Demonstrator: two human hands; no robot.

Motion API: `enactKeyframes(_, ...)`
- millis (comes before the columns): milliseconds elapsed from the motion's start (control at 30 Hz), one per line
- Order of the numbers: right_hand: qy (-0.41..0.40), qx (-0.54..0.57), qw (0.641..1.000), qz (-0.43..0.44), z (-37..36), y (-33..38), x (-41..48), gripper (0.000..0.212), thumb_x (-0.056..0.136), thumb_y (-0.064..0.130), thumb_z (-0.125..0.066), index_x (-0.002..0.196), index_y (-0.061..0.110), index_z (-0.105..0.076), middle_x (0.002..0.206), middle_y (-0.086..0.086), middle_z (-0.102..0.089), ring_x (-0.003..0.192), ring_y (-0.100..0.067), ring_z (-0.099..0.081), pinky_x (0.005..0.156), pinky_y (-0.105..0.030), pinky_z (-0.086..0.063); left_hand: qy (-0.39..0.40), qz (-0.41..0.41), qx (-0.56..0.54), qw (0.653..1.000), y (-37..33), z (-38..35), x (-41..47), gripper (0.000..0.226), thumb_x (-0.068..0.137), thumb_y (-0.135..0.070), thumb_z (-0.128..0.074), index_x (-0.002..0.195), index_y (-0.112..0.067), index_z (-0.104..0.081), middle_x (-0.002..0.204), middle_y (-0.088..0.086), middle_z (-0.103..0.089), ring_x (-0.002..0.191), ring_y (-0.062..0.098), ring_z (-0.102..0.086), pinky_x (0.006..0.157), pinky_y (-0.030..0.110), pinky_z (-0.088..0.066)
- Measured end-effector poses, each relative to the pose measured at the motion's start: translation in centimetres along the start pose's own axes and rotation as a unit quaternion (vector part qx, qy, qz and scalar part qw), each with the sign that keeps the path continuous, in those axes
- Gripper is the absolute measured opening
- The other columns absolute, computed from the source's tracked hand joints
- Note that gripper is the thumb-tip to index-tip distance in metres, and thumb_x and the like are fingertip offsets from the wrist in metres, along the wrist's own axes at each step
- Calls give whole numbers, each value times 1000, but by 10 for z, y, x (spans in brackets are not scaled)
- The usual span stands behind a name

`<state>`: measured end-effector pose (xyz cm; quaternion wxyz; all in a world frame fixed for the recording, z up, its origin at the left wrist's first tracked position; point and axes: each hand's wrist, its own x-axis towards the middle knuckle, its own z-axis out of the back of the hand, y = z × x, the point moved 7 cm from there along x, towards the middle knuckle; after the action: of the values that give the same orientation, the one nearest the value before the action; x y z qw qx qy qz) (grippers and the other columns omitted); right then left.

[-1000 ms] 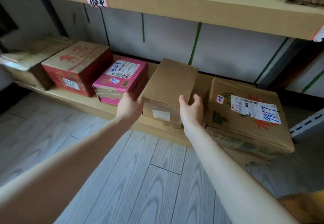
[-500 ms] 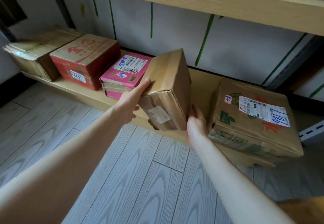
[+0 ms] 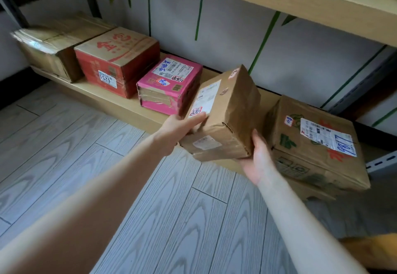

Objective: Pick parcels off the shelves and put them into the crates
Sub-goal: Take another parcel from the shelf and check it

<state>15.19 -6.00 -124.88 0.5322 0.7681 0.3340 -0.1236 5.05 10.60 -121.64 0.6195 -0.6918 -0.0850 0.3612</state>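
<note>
Shelf holds a pink box; left hand and right hand curl fingers round the tilted brown parcel (creased, labelled).

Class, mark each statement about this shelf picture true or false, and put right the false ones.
1. The left hand and right hand both hold the brown parcel, which is tilted. True.
2. The pink box stands directly beside the red box. True.
3. The large box with the blue-numbered label stands left of the red box. False: it is at the far right, beyond the held parcel.
4. The brown parcel bears no labels. False: white labels show on its side and end.
5. A crate stands on the floor between the arms. False: only grey planks show there.
</note>
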Motion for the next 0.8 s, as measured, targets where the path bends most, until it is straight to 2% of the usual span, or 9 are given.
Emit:
enactKeyframes(67,-35,-6,999,25,8,0,-4,38,98,20,-41,134,32,-44,119,-1,-60,100,-27,-62,83,-42,-52,-43,18,-5,999,8,13,4,21,85,-29,-66,89,-9,-63,60,-3,-57,49,5,-54,39,12,-40)
enactKeyframes(167,-47,-39,997,41,9,-9,-11,36,99,12,-39,129,28,-49,116,-3,-60,109,-28,-59,97,-46,-47,-60,24,-32,997,17,22,7,25,86,-24,-65,104,-8,-65,67,-2,-57,53,6,-55,42,14,-42)
enactKeyframes(333,-97,-48,994,32,9,-19,-13,30,99,14,-39,122,25,-54,96,1,-63,77,-13,-61,64,-28,-53,-45,40,-76,995,23,23,3,21,87,-21,-63,106,-12,-65,79,1,-63,65,13,-56,54,22,-47)
enactKeyframes(367,-105,-62,992,25,10,-17,-17,27,99,16,-39,122,21,-54,89,2,-63,72,-12,-59,63,-29,-54,-46,50,-78,995,22,24,-2,17,87,-19,-63,102,-13,-66,79,1,-63,66,14,-55,57,24,-46)
enactKeyframes(433,-105,-100,989,-4,7,-14,-33,26,98,28,-41,116,14,-54,83,2,-63,66,-11,-56,75,-38,-54,-49,71,-72,994,15,25,-18,3,86,-18,-64,88,-16,-66,78,3,-61,69,16,-54,60,27,-45)
enactKeyframes(500,-81,-130,987,-40,2,-9,-57,43,94,45,-42,123,16,-55,105,-3,-67,76,-11,-59,87,-42,-50,-57,95,-54,992,7,27,-39,5,85,-18,-64,81,-19,-65,77,5,-59,71,19,-52,59,27,-42)
enactKeyframes(600,-42,-152,984,-77,-6,5,-104,42,88,60,-41,106,29,-62,112,3,-67,96,-10,-62,82,-29,-49,-63,126,-34,989,-11,23,-78,5,86,-18,-64,88,-15,-63,80,6,-59,80,22,-53,67,32,-45)
enactKeyframes(700,-44,-159,979,-119,-2,20,-157,43,82,66,-45,96,30,-65,107,2,-69,97,-12,-64,80,-30,-51,-65,163,-10,984,-31,16,-123,16,87,-19,-63,100,-10,-61,89,6,-64,88,24,-59,81,37,-49)
enactKeyframes(800,-74,-160,974,-144,6,42,-220,42,84,64,-46,93,28,-65,97,5,-69,90,-10,-64,75,-29,-51,-45,197,16,979,-52,7,-168,26,86,-21,-65,107,-7,-60,99,9,-66,90,23,-61,73,33,-50)
